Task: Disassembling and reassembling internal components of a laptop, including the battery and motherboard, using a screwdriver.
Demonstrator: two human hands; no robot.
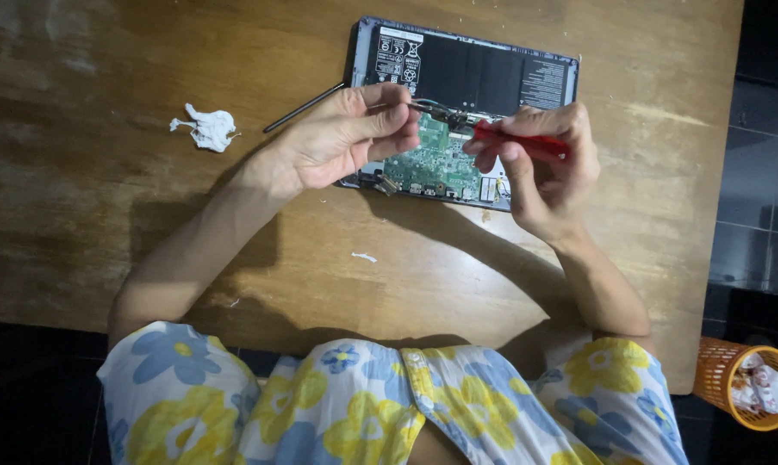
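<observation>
Both hands hide board | left (342,138) pinches wire | right (544,168) grips red screwdriver (527,142)

Two labels show inside an opened laptop (463,112) lying on a wooden bench (105,172): a white rectangular sticker (396,53) with small black markings at the far left corner, and a dark panel of fine pale print (546,83) at the far right.
</observation>
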